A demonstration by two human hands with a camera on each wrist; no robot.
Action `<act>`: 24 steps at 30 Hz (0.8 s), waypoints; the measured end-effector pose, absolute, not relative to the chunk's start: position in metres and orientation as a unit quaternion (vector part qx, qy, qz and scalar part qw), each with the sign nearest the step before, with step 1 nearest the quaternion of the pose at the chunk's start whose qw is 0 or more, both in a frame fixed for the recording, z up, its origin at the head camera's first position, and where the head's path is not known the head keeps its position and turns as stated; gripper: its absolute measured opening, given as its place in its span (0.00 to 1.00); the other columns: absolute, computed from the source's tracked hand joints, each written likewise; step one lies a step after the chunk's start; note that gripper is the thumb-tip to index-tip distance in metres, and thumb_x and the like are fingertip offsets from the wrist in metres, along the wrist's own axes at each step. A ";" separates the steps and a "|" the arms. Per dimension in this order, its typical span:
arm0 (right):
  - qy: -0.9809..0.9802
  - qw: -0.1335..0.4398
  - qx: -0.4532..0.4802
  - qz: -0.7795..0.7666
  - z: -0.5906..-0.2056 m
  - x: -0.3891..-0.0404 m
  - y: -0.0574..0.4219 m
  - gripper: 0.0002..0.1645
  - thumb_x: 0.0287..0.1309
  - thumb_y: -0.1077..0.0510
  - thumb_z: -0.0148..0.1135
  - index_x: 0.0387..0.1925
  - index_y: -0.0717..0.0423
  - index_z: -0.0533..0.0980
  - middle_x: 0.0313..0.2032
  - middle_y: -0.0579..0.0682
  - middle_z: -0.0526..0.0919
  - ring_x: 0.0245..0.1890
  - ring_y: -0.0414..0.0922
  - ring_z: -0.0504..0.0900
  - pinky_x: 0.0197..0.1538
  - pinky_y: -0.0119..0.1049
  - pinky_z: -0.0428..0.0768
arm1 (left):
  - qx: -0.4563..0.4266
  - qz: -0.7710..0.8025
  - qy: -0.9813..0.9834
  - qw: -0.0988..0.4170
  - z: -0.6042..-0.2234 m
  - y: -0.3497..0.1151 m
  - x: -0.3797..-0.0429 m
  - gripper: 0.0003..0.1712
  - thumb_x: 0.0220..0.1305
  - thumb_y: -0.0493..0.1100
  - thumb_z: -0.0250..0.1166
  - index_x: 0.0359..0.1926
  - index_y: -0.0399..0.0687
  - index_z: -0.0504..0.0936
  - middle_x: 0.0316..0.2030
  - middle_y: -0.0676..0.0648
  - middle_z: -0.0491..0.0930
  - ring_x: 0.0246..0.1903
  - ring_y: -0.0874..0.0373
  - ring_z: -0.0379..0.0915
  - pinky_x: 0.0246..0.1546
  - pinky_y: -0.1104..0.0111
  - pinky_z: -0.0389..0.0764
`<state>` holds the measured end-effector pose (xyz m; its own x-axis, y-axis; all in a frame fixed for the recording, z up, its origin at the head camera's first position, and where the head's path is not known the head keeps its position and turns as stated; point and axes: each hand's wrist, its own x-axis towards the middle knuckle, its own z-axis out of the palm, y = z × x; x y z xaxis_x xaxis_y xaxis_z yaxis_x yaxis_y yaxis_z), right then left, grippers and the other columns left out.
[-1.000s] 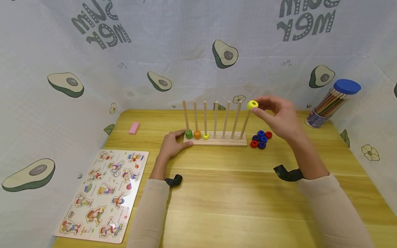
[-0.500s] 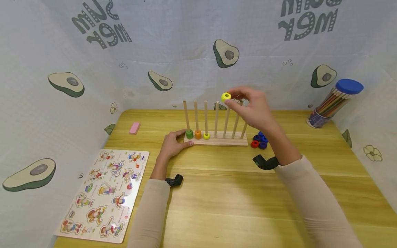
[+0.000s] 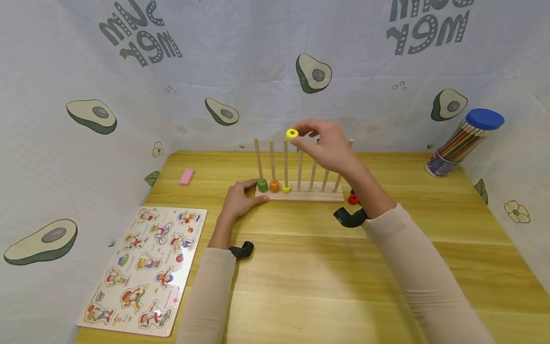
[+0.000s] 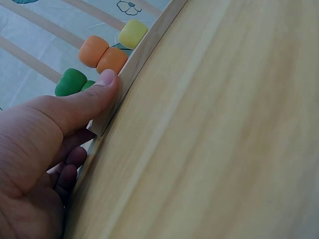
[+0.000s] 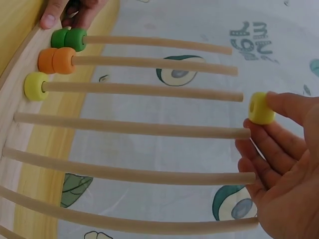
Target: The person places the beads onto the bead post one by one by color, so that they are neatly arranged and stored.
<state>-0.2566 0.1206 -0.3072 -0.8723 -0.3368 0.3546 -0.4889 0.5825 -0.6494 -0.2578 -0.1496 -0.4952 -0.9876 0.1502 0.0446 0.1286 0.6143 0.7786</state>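
Observation:
My right hand (image 3: 324, 145) pinches a yellow bead (image 5: 262, 108) between thumb and fingers. In the right wrist view the bead sits just off the tip of the third peg (image 5: 149, 91), its hole facing that tip. The wooden peg rack (image 3: 318, 196) stands upright on the table. Two green beads (image 5: 68, 39) are on its first peg, two orange beads (image 5: 57, 60) on the second, and one yellow bead (image 5: 35, 86) at the base of the third. My left hand (image 3: 240, 199) grips the rack's left end, the thumb (image 4: 105, 79) on the front edge of the base.
Red and blue beads (image 3: 353, 198) lie right of the rack, partly hidden by my right arm. A pencil jar with a blue lid (image 3: 484, 119) stands at the back right. A pink eraser (image 3: 186, 177) and a picture puzzle board (image 3: 142, 267) lie at the left.
My right hand has carried the yellow bead leftward, from beside the last peg to the top of the third. The left hand has stayed on the rack's end.

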 end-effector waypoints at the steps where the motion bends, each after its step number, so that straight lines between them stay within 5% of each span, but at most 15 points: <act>1: -0.885 0.093 0.234 0.391 -0.307 -0.257 0.119 0.20 0.69 0.51 0.67 0.58 0.53 0.82 0.53 0.53 0.86 0.55 0.51 0.80 0.62 0.50 0.76 | 0.077 0.433 0.898 0.013 -0.495 -0.150 -0.258 0.43 0.55 0.62 0.78 0.70 0.57 0.78 0.66 0.42 0.79 0.69 0.43 0.71 0.69 0.48 0.73; 24: -0.902 0.041 0.234 0.360 -0.313 -0.264 0.106 0.20 0.70 0.49 0.66 0.56 0.54 0.82 0.52 0.53 0.85 0.56 0.55 0.79 0.63 0.53 0.74 | 0.083 0.434 0.897 0.011 -0.494 -0.150 -0.258 0.41 0.56 0.61 0.78 0.69 0.58 0.79 0.65 0.43 0.79 0.68 0.43 0.72 0.69 0.48 0.73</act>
